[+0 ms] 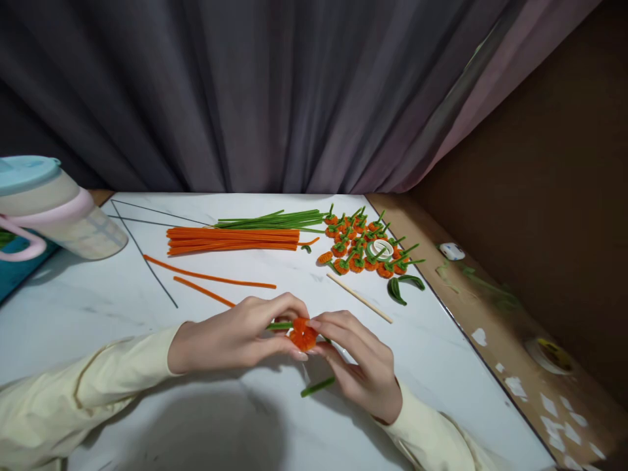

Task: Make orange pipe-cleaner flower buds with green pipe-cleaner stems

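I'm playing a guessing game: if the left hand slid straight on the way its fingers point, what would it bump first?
The left hand points at the orange coil it pinches; right behind that, probably the right hand.

The white marbled tabletop [98, 307] carries a bundle of orange pipe cleaners [233, 240], green pipe cleaners [275, 219] just behind, a pile of small pumpkins [354, 263] and a wooden stick [360, 297].

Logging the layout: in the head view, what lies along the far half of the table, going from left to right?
Lidded jug → orange pipe-cleaner bundle → heap of small orange-and-green pieces → small white object
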`<state>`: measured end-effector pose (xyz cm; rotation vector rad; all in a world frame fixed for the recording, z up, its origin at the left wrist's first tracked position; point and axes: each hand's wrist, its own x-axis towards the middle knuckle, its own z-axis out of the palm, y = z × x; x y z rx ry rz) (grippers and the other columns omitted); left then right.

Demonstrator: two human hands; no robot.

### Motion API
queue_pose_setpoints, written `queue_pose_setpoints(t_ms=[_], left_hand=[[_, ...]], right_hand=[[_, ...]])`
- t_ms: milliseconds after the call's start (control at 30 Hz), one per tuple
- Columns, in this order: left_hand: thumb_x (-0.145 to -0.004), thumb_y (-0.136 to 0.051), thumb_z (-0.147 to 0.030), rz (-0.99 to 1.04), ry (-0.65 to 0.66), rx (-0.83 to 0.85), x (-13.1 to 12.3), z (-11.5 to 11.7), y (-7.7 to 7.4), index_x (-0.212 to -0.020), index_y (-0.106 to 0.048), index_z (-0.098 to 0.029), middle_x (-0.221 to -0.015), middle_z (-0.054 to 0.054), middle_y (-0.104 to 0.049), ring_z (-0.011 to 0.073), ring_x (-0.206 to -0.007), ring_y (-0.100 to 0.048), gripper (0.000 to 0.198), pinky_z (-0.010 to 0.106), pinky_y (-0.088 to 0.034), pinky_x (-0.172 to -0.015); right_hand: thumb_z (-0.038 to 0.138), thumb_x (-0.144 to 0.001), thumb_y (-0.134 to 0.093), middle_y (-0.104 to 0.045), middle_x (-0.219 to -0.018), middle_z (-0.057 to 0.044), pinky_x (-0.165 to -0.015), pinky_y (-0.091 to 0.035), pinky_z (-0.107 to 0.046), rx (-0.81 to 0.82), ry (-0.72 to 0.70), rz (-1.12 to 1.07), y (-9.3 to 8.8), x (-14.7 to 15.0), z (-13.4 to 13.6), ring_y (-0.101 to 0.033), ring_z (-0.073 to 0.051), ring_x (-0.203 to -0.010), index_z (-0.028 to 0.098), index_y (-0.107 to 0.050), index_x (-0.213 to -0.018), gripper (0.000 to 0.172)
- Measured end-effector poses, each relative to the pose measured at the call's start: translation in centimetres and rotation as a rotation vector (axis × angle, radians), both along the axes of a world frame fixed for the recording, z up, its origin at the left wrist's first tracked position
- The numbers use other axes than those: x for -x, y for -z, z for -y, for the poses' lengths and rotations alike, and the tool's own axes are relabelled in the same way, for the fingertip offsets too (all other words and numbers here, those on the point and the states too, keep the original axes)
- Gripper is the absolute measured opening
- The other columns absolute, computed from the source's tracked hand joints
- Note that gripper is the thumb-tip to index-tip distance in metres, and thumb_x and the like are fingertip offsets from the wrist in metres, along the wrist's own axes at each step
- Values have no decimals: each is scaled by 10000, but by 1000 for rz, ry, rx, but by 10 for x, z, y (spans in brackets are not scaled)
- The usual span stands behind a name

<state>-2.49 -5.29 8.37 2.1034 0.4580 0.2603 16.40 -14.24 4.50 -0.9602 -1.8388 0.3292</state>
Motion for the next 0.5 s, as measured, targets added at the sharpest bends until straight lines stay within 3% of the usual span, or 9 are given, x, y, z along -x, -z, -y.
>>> queue_pose_setpoints(t_ms=[167,267,333,433,500], left_hand=[[-945,-426,-277,101,58,-226,4,0,3,-1025,-515,-179,-925,49,-663,139,-800,-633,155,198,-448,-711],[-953,-395,-280,85,68,-228,3,0,4,-984,-541,-160,-871,61,-672,141,-757,-638,191,195,-449,-681],[-949,-401,-293,23,57,-120,1,0,3,-956,-557,-155,-777,38,-672,125,-673,-628,208,183,-442,-623],[-933,-431,-349,-79,23,177,-3,-2,3,-885,-580,-155,-693,12,-670,103,-588,-606,248,174,-441,-573],[-911,-461,-407,-123,-9,404,-5,-4,4,-853,-581,-148,-724,26,-685,104,-561,-602,292,190,-457,-559]], right_hand=[[46,-855,-478,-630,-961,-116,-676,-512,-330,-56,5,48,3,-1,1,-590,-192,-822,180,-560,-1154,338],[43,-868,-420,-634,-938,-113,-670,-505,-314,-21,-27,64,2,-1,1,-590,-181,-808,171,-590,-1110,322],[77,-882,-445,-648,-888,-94,-667,-497,-289,103,-50,-25,0,0,1,-596,-166,-782,171,-612,-1043,250],[224,-870,-563,-653,-754,-45,-594,-474,-246,461,-31,-239,-2,4,-2,-587,-135,-656,177,-634,-875,85],[333,-824,-628,-623,-650,-13,-507,-434,-222,735,-47,-431,-1,6,-5,-539,-107,-534,167,-619,-805,167]])
